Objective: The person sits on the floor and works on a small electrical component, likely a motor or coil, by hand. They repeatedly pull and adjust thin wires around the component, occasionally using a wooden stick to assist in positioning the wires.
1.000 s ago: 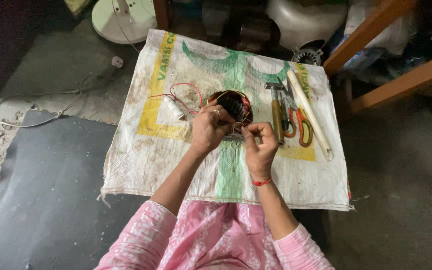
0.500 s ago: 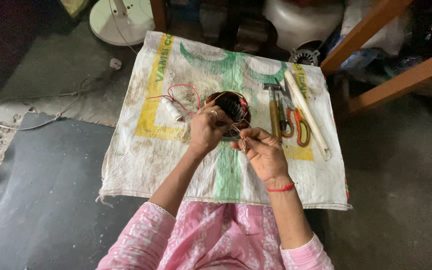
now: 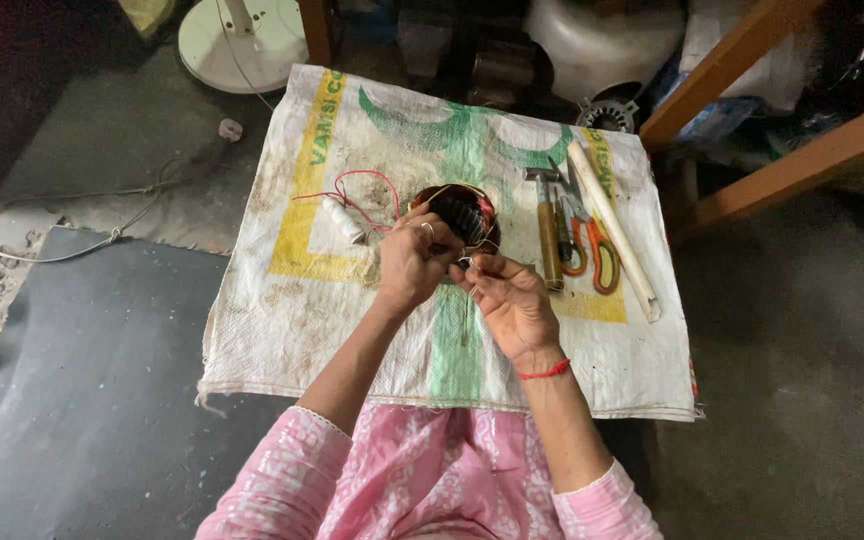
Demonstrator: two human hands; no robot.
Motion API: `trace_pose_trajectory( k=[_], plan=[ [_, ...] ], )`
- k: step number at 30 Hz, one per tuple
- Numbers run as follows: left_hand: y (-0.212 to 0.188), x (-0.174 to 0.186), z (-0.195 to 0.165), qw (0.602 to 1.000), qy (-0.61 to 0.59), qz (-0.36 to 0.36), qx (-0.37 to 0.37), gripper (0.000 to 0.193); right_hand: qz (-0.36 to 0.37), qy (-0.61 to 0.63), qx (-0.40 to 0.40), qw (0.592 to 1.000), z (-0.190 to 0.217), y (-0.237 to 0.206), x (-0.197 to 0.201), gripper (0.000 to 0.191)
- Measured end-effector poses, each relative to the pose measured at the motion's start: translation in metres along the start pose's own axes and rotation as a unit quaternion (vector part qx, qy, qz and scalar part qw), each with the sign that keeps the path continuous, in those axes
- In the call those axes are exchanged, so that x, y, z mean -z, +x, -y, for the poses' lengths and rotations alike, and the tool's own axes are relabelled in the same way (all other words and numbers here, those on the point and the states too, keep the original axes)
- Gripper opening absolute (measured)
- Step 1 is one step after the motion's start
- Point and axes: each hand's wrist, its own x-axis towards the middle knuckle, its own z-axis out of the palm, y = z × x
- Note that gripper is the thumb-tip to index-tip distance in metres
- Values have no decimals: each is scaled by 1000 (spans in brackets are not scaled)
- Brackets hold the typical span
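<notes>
A dark round wound coil (image 3: 465, 213) with copper wire rests on a white woven sack (image 3: 352, 300) spread on the floor. My left hand (image 3: 409, 262) grips the near left side of the coil, a ring on one finger. My right hand (image 3: 508, 299) is just in front of the coil, fingers pinched on a thin wire end; a red thread circles its wrist. A small white spool (image 3: 342, 220) with red wire lies left of the coil.
A hammer (image 3: 548, 232), orange-handled scissors (image 3: 593, 245) and a long pale stick (image 3: 614, 231) lie on the sack's right part. A white fan base (image 3: 240, 35) and a cable (image 3: 72, 220) are at the upper left, wooden furniture legs (image 3: 782, 170) at the right.
My right hand has turned palm up and drawn slightly toward me, still pinching the wire. My left hand stays on the coil.
</notes>
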Motion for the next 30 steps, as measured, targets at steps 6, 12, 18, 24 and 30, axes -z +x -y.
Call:
trace_pose_trajectory(
  k=[6,12,18,24,30],
  plan=[
    [0,1,0,1000,2,-3,-16,9,-47,-27,-15,998,-12,7,8,8],
    [0,0,1,1000,10,-5,-16,11,-69,-75,47,994,16,-8,-15,11],
    [0,-2,1,1000,14,-3,-21,14,-161,-318,339,871,122,-48,-6,19],
    [1,-2,0,1000,19,0,-6,16,-374,-273,481,744,218,-79,42,15],
    [1,-2,1,1000,10,3,-6,17,-173,-424,266,848,167,-21,78,9]
  ],
)
